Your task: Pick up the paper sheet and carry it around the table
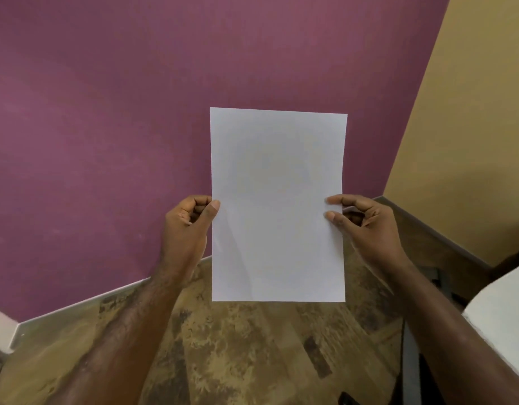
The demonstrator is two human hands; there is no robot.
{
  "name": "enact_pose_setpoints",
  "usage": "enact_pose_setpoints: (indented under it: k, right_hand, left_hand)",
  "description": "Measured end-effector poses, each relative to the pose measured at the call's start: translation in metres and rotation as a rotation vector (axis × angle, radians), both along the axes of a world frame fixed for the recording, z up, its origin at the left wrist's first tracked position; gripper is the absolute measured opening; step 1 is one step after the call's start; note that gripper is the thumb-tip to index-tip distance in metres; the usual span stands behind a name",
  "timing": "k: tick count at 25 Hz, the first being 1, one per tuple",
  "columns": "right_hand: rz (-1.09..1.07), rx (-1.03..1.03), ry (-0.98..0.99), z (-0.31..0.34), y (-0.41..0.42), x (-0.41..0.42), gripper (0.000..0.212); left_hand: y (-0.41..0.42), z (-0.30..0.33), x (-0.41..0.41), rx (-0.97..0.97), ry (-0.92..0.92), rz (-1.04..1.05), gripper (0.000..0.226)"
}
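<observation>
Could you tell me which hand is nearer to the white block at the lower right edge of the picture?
Right. The right hand pinches the paper on the side toward the white block; the left hand pinches the far edge.

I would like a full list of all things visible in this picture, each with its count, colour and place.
paper: one, white, upright in the middle, held at both side edges
purple wall: one, behind the paper, left and centre
yellow wall: one, at the right
floor: one, brown mottled, below
skirting: one, pale, along the foot of the purple wall
white surface: one, at the right edge; what it is cannot be told
left hand: one, pinches the paper's left edge
right hand: one, pinches the paper's right edge
</observation>
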State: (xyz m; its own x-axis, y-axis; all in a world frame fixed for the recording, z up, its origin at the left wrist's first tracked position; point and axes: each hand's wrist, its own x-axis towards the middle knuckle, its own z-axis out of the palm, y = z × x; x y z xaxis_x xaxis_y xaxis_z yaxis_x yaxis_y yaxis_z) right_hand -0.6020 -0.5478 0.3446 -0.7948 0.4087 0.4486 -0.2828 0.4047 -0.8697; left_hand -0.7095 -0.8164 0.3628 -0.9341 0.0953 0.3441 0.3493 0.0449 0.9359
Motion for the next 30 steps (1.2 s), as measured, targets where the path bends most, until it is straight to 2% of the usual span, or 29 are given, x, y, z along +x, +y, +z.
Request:
enact_pose_setpoints:
  k: [7, 11, 16, 19, 24, 30]
  right_hand:
    - [-0.169, 0.015, -0.087, -0.014, 0.086, -0.109, 0.022]
    - [-0.388, 0.111, -0.113, -0.029, 0.142, -0.18, 0.022]
    - [-0.659, 0.116, -0.127, -0.029, 0.217, -0.247, 0.025]
    - [-0.788, 0.079, -0.118, -0.026, 0.272, -0.262, 0.024]
    - [-0.982, 0.073, -0.105, -0.037, 0.38, -0.269, 0.024]
    - [-1.068, 0.054, -0.09, -0.031, 0.536, -0.27, 0.024]
  left_hand:
    - [0.107, -0.013, -0.147, -0.119, 0.023, -0.116, 0.008]
    - [0.192, -0.031, -0.244, -0.158, 0.044, -0.206, 0.001]
    - [0.312, -0.031, -0.345, -0.187, 0.142, -0.361, 0.007]
    - [0.395, -0.025, -0.379, -0.189, 0.206, -0.453, 0.018]
    - [0.545, -0.029, -0.407, -0.155, 0.26, -0.59, 0.014]
    - [0.728, -0.034, -0.418, -0.143, 0.212, -0.676, 0.005]
